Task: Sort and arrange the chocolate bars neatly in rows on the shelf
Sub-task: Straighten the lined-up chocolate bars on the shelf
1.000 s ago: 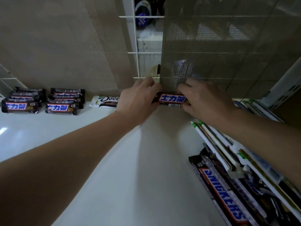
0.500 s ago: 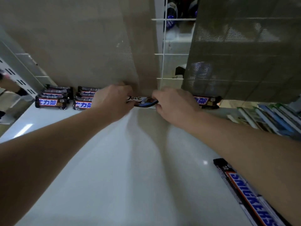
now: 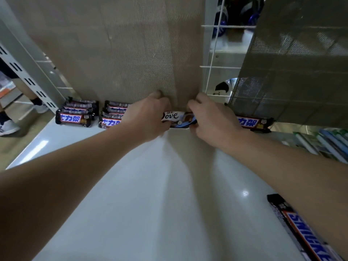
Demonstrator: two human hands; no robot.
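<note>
White and brown wrapping marks the Dove bar [image 3: 177, 117], which lies crosswise at the back edge of the shelf [image 3: 150, 194], at 12 o'clock from the shelf's middle and against the foot of the beige mesh panel [image 3: 122, 53]. The left hand [image 3: 148, 119] grips its 9 o'clock end, fingers curled over the wrapper. The right hand [image 3: 211, 117] holds its 3 o'clock end, fingers curled round it.

At 3 o'clock from the bar, just past the right hand, a single dark bar [image 3: 252, 123] with Chinese lettering lies along the same back edge. At 9 o'clock are two piles of similar dark bars: the nearer stack [image 3: 113, 115] is partly hidden by the left hand, and the farther stack [image 3: 75, 114] lies near the slotted upright [image 3: 24, 66].

At 5 o'clock, a long Snickers bar [image 3: 301, 228] lies partly under the right forearm. Thin boxes [image 3: 323, 144] stand on edge at far 3 o'clock. Beyond the upright at 9 o'clock, another person's shoe [image 3: 7, 127] shows on the floor.
</note>
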